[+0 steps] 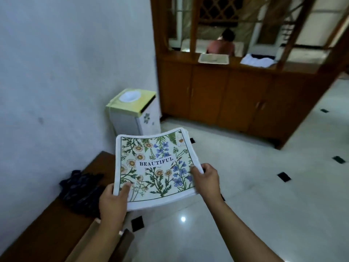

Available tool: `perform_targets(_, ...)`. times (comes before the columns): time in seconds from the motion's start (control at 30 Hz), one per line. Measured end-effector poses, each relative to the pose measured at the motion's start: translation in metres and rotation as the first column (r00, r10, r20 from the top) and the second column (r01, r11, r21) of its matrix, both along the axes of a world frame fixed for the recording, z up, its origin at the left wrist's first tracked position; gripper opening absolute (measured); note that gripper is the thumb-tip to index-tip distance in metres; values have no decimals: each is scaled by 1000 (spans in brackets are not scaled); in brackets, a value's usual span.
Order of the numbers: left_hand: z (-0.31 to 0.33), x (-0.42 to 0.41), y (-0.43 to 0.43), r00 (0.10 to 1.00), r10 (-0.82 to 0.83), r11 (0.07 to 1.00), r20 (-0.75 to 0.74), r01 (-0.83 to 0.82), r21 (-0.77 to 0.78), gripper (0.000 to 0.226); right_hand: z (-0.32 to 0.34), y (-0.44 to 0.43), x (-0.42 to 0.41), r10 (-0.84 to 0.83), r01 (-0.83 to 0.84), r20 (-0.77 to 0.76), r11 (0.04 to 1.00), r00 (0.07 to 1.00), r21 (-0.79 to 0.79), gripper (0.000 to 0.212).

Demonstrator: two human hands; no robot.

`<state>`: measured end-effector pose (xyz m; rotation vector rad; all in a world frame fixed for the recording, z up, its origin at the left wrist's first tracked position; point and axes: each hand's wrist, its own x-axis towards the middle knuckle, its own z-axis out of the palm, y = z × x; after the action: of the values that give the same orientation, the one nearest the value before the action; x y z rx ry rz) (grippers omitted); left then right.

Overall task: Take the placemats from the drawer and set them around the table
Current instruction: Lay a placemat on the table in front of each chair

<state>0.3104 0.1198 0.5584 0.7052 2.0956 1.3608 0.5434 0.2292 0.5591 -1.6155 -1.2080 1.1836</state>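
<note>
Both forearms reach forward from the bottom edge. Left hand (113,202) has its grip clamped on the near left corner of a stack of placemats (154,167), thumb on top, fingers under. Right hand (205,179) grip is clamped on the stack's right edge, thumb pressed on the printed face.

Placemats: several thin sheets, edges fanned slightly at the far right corner. Top one is white-bordered, with a thin dark frame line, daisies, blue flowers and green leaves, and the word "BEAUTIFUL" in dark capitals on a white band at centre. Stack sags a little between the two hands, held in the air above the glossy white tiled floor (245,186) with small dark inset squares.

Left of the stack, a low dark wooden bench (56,224) runs along the white wall; a crumpled dark patterned cloth (81,191) lies on it, near the left hand.

Beyond the stack, a white box-like container (134,112) with a pale yellow top stands against the wall; a white round piece sits in its top. Contents cannot be seen.

Further back, a brown wooden cabinet (236,95), doors closed; a pale flat mat (213,59) and folded white cloth (257,60) rest on its ledge
</note>
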Motion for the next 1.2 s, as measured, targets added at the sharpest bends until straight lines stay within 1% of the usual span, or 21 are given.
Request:
perform_targets(0.1,13,95,43,991,-130,990,12,129,63,15,14,9,107,-131,131,3,991,991,20,21)
perform_targets(0.17,18,156,65,975,-219,973,28,216,83,12,20,11,173,-211,210,36,977,977,36,21)
perform_targets(0.27,23,252,94,929,-369,925,6,367,99,14,25,5,274,-360,355,78,932,930,67,22)
perform_targets(0.37,27,330,117,869,-496,863,0,493,109,14,30,-10,354,-500,495,94,866,861,76,19)
perform_targets(0.5,25,425,143,740,-673,736,-7,671,90,15,27,-42,440,-681,674,119,732,723,100,21)
perform_targets(0.67,26,539,156,498,-867,494,-23,864,94,19,28,-100,519,-871,864,85,491,485,108,24)
perform_targets(0.77,29,608,150,307,-951,303,-25,948,103,21,35,-146,555,-953,946,55,302,298,119,21)
perform_targets(0.83,34,650,140,185,-983,182,-18,977,113,21,44,-179,570,-977,970,52,210,205,125,16)
perform_targets(0.93,40,711,107,-37,-999,-40,-24,989,144,21,49,-239,586,-997,990,74,7,-3,141,18)
perform_targets(0.97,43,729,91,-102,-994,-105,-27,983,152,21,50,-263,589,-995,988,80,-47,-60,150,19)
perform_targets(1.03,51,758,55,-209,-978,-211,-29,961,180,19,57,-306,591,-985,978,97,-128,-145,166,18)
perform_targets(1.1,54,783,10,-316,-948,-314,-21,929,194,17,64,-357,589,-970,958,70,-217,-234,186,15)
perform_targets(1.2,60,806,-64,-444,-896,-438,-19,876,203,21,69,-441,583,-928,917,83,-341,-364,208,31)
